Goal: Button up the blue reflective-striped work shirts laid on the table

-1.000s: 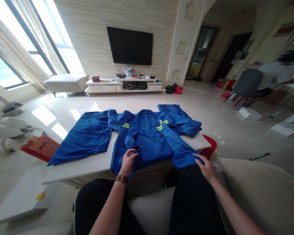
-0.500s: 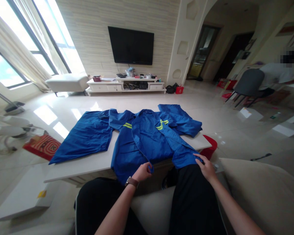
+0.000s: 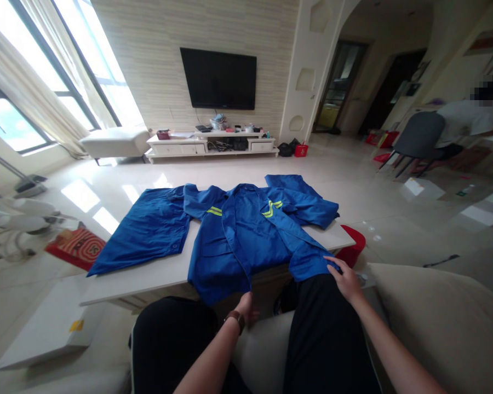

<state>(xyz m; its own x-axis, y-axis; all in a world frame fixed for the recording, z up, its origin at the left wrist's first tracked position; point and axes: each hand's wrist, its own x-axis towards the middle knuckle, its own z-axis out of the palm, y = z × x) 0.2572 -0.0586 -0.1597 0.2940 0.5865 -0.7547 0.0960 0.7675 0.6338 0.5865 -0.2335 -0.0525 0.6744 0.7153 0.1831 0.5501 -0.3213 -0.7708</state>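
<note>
The blue jacket lies lengthwise toward twelve o'clock on the tabletop; right hand rests flat on its hem, left hand pinches the lower edge.

Left hand mostly hidden below desk edge; its fingers out of sight, grip unclear. Jacket hem hangs past desk edge, perhaps reaching left hand. Red tub half hidden behind desk corner. Clutter on TV cabinet too small to identify. Seated person cut off by right edge.
</note>
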